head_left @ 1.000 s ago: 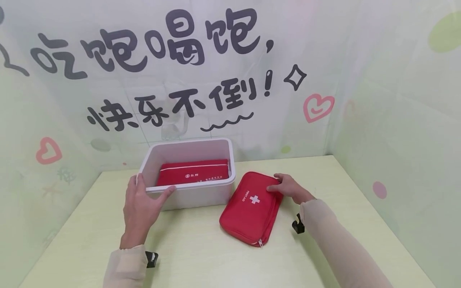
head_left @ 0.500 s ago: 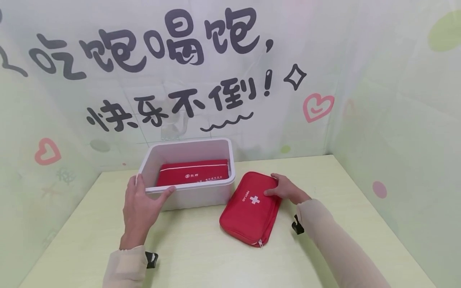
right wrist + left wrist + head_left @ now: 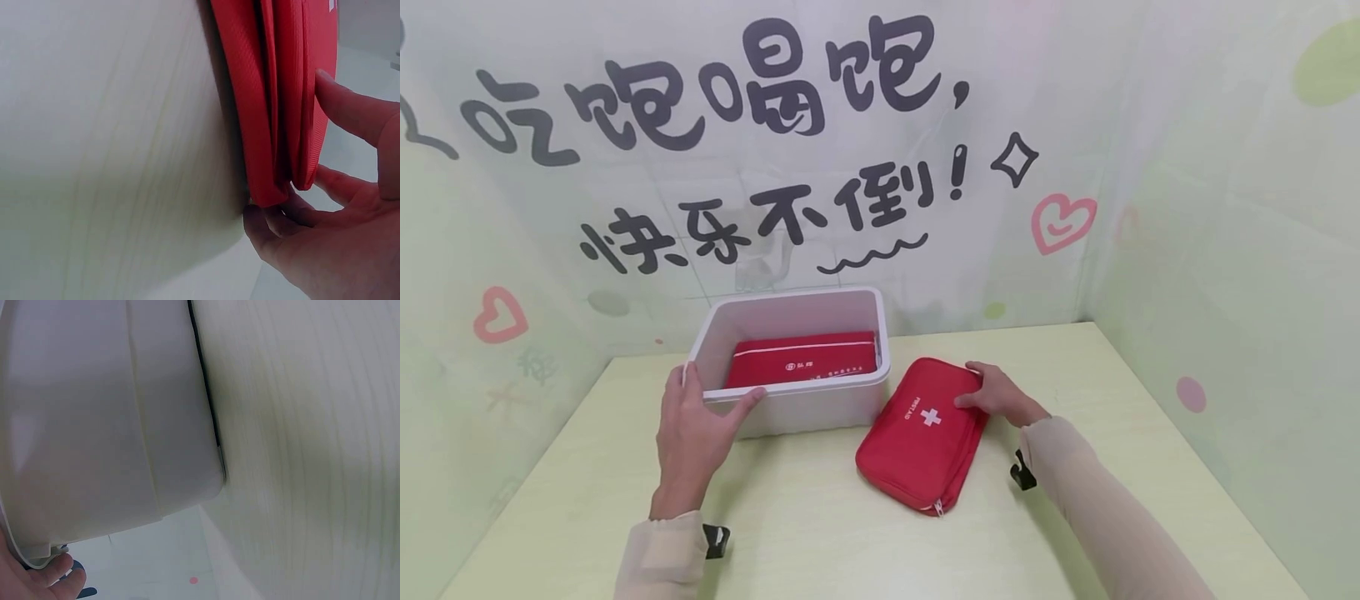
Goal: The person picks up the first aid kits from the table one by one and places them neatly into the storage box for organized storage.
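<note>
A white plastic storage bin [image 3: 812, 408] stands at the back of the table, with a red fabric item [image 3: 801, 358] bearing white print lying inside. My left hand [image 3: 696, 437] grips the bin's near left corner, thumb along the front rim; the left wrist view shows fingers [image 3: 59, 569] curled over the rim. To the right of the bin lies a red first aid pouch [image 3: 902, 454] with a white cross and a zipper. My right hand [image 3: 1000, 396] holds its far right corner. In the right wrist view the thumb [image 3: 350, 109] presses the top face while the other fingers reach round the edge.
The pale wood table [image 3: 805, 533] ends at a printed fabric backdrop [image 3: 985, 250] at the back, with fabric walls on both sides. Black wrist mounts [image 3: 1022, 471] hang beneath the sleeves. The pouch's far left side sits close to the bin.
My right hand has shifted slightly left, further onto the pouch's corner. The left hand and the bin have stayed where they were.
</note>
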{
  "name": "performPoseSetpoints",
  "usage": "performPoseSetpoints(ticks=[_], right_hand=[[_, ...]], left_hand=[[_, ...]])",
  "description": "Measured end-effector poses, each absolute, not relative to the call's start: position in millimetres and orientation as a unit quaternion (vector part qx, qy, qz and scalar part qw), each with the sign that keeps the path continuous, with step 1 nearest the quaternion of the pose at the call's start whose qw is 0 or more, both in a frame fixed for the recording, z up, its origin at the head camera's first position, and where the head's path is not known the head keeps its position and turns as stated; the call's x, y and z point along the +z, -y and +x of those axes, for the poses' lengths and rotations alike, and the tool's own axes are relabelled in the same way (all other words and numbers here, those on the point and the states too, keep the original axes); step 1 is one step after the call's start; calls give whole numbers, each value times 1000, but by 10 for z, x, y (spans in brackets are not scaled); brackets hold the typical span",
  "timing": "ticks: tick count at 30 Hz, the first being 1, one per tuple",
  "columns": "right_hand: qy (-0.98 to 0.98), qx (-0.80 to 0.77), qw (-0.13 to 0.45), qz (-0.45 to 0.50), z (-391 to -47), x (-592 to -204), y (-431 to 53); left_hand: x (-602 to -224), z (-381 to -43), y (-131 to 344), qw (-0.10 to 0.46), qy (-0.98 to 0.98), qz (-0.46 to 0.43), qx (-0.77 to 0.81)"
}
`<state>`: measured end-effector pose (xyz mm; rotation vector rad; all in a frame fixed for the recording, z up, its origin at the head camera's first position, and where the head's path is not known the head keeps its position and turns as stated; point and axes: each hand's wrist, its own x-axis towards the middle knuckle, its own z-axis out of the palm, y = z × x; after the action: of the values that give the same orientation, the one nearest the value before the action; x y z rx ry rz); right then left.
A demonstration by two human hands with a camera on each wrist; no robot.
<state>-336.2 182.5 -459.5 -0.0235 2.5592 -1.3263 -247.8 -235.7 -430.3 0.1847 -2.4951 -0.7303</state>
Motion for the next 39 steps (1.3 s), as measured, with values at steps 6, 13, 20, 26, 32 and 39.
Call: performPoseSetpoints(ticks=[6,13,20,26,32,39], right_hand=[[-882,-456,118,-4,-3362,-4588,-1883],[-877,-468,104,-23,-3343,-4601,-1986],[-879,-465,93,-42,-3332,-4632,-2094],[-881,-460,97,-56,-3331,-4623,-2147],[-871,-480,91,-44,-3312,-4627,-2200],[-842,-531,90,-27,-3304,-4619,-2254]], left_hand=[[-4301,-2478,2359,266,923,69,-270],[-4294,-2474,2363,260,924,73,-270],[-4294,-2476,2362,261,924,71,-271],[-4297,-2481,2359,261,924,70,-272],[-4306,-2491,2352,264,923,69,-272],[-4304,-2489,2351,269,922,66,-271]])
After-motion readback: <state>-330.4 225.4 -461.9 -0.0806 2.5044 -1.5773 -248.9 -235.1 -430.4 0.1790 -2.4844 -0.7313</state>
